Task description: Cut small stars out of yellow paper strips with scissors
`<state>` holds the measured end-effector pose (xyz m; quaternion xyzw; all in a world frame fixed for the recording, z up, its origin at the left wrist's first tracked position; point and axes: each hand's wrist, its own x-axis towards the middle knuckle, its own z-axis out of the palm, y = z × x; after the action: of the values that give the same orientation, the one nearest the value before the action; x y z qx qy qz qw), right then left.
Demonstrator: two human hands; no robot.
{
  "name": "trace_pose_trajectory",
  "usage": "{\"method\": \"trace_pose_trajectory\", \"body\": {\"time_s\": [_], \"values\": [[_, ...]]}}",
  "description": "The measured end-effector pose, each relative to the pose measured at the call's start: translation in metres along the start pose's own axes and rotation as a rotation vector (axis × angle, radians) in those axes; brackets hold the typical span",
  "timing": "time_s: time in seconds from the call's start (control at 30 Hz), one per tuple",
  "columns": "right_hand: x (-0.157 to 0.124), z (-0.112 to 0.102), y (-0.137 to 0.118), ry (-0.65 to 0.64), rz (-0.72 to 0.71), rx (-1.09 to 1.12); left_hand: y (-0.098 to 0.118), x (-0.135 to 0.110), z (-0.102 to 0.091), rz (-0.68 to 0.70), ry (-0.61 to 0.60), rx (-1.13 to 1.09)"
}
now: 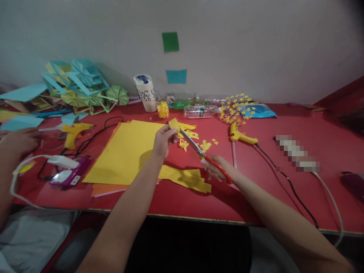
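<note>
My left hand (pixel 164 140) pinches a small piece of yellow paper (pixel 173 124) over the middle of the table. In my right hand (pixel 217 167) is a pair of red-handled scissors (pixel 192 141), its blade tips touching or very near the paper's edge. Yellow paper scraps (pixel 190 133) and small cut-out stars (pixel 205 145) lie just beyond the blades. Below them are several yellow paper strips (pixel 184 177). A stack of yellow sheets (pixel 119 151), with orange sheets under it, lies left of my left hand.
A yellow glue gun (pixel 241 135) with a cord lies right, near a cluster of stars (pixel 237 108). Plastic bottles (pixel 200 111) and a white tumbler (pixel 145 93) line the wall. Left are another glue gun (pixel 74 132), a purple power strip (pixel 69 174) and another person's hand (pixel 24 141).
</note>
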<state>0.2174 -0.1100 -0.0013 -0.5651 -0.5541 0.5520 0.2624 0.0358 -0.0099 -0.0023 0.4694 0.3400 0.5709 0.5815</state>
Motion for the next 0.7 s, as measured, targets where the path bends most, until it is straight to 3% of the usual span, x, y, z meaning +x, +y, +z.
{"method": "trace_pose_trajectory", "body": {"time_s": [0.43, 0.7], "values": [[0.0057, -0.0063, 0.0101, 0.006, 0.017, -0.080, 0.0007, 0.0009, -0.0008, 0.068, 0.005, 0.168], [0.0036, -0.0040, 0.0012, 0.042, 0.074, -0.096, 0.0000, 0.0019, -0.0024, 0.075, -0.001, 0.157]]}}
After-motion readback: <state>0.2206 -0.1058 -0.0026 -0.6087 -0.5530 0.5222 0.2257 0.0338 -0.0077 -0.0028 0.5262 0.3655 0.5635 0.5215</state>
